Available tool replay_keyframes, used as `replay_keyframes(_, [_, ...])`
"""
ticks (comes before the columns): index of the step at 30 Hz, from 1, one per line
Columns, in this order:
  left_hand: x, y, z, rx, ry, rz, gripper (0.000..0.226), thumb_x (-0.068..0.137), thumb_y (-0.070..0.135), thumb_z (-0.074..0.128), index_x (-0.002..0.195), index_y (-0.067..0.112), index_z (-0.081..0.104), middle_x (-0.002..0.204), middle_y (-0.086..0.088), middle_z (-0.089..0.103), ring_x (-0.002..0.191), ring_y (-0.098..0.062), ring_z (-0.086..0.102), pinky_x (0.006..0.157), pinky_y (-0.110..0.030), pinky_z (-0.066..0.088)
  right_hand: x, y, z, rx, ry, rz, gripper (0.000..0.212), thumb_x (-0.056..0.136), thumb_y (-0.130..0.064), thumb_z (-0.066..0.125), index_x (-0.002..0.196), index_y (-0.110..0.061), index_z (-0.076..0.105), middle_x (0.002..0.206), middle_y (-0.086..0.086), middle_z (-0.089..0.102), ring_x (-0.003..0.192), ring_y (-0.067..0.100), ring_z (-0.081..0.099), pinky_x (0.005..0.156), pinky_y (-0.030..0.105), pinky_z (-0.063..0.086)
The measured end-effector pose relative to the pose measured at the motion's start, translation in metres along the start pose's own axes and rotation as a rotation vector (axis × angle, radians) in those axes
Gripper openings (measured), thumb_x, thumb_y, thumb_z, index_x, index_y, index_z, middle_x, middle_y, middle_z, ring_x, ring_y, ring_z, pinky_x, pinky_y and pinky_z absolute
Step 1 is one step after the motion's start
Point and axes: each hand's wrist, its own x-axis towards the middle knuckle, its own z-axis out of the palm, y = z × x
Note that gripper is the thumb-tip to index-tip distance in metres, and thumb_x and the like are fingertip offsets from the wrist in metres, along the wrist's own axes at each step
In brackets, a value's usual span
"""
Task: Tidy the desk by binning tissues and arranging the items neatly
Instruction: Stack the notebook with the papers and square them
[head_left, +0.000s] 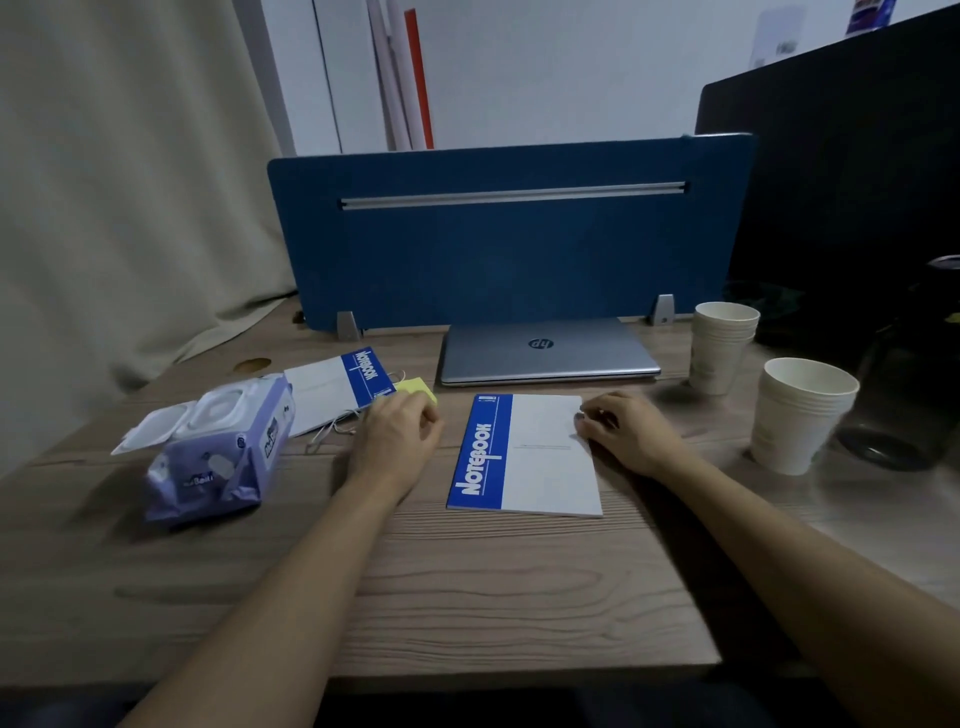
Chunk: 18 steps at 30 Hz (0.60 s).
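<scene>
A blue and white notebook (540, 457) lies flat at the desk's middle. My right hand (626, 434) rests at its right edge, with curled fingers pinching the cover's edge. My left hand (400, 434) sits left of this notebook, its curled fingers closed on the near edge of a yellow sticky note pad (418, 387), which it partly hides. A second notebook (337, 387) lies askew farther left, with a thin white cord (332, 431) beside it. A purple wet wipe pack (218, 452) stands at the left with its lid flipped open.
A closed silver laptop (545, 353) lies against the blue divider panel (498, 244). Two stacks of paper cups (719, 345) (797, 413) stand at the right, next to a dark glass jar (904, 405). A curtain hangs at the left.
</scene>
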Motion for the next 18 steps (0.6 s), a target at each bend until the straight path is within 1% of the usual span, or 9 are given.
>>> replay_keyframes(1, [0.003,-0.007,0.001,0.041,0.047,0.019,0.011,0.088,0.031,0.067,0.091,0.023,0.06,0.095,0.003,0.061,0.089,-0.014,0.05,0.073,-0.028,0.042,0.002,-0.001,0.001,0.01,0.004,0.02,0.032,0.093,-0.034,0.06,0.115,-0.012,0.069,0.118,0.008,0.065,0.103,0.023,0.059,0.091,0.034,0.046])
replay_keyframes(3, [0.011,-0.021,0.006,0.113,0.078,0.012,0.021,0.085,0.028,0.07,0.103,0.02,0.061,0.105,-0.002,0.061,0.097,-0.02,0.051,0.078,-0.032,0.042,0.006,-0.004,0.004,0.018,0.009,0.033,0.034,0.093,-0.036,0.06,0.117,-0.013,0.067,0.119,0.008,0.063,0.101,0.021,0.059,0.087,0.028,0.044])
replay_keyframes(4, [0.015,-0.028,0.009,0.136,0.07,-0.011,0.028,0.084,0.028,0.071,0.109,0.02,0.06,0.109,-0.004,0.061,0.101,-0.022,0.051,0.081,-0.034,0.042,0.009,-0.005,0.005,0.021,0.008,0.029,0.034,0.093,-0.036,0.06,0.117,-0.013,0.067,0.119,0.007,0.062,0.1,0.019,0.059,0.084,0.026,0.042])
replay_keyframes(7, [0.028,-0.045,0.017,0.157,0.031,-0.133,0.046,0.084,0.033,0.071,0.123,0.016,0.054,0.12,-0.008,0.058,0.11,-0.027,0.05,0.087,-0.039,0.045,0.017,-0.008,0.008,0.02,0.008,0.022,0.03,0.094,-0.038,0.059,0.114,-0.018,0.069,0.118,0.004,0.06,0.096,0.016,0.057,0.08,0.025,0.04])
replay_keyframes(10, [0.042,-0.057,0.025,0.173,-0.026,-0.264,0.058,0.086,0.044,0.066,0.13,0.013,0.048,0.127,-0.012,0.056,0.115,-0.03,0.05,0.089,-0.042,0.046,0.026,-0.009,0.013,0.002,0.028,-0.006,0.028,0.093,-0.039,0.059,0.109,-0.021,0.071,0.116,0.002,0.062,0.094,0.014,0.055,0.077,0.023,0.036])
replay_keyframes(14, [0.052,-0.069,0.035,0.157,-0.097,-0.376,0.072,0.085,0.06,0.059,0.137,0.012,0.042,0.132,-0.014,0.054,0.118,-0.033,0.05,0.088,-0.045,0.046,0.036,-0.008,0.018,0.016,0.034,-0.025,0.027,0.093,-0.039,0.059,0.108,-0.02,0.072,0.117,0.003,0.064,0.102,0.018,0.056,0.081,0.024,0.038])
replay_keyframes(16, [0.054,-0.073,0.037,0.13,-0.124,-0.399,0.074,0.086,0.062,0.056,0.139,0.013,0.041,0.134,-0.014,0.054,0.119,-0.035,0.049,0.09,-0.047,0.045,0.04,-0.007,0.019,0.036,0.046,-0.013,0.026,0.092,-0.038,0.06,0.107,-0.021,0.072,0.115,0.003,0.064,0.103,0.019,0.056,0.082,0.024,0.037])
replay_keyframes(18, [0.055,-0.077,0.037,0.097,-0.148,-0.428,0.07,0.088,0.06,0.055,0.141,0.015,0.041,0.134,-0.014,0.054,0.12,-0.036,0.048,0.092,-0.048,0.043,0.041,-0.005,0.019,0.064,0.048,-0.009,0.024,0.092,-0.038,0.06,0.105,-0.021,0.072,0.113,0.003,0.064,0.101,0.017,0.057,0.081,0.023,0.037])
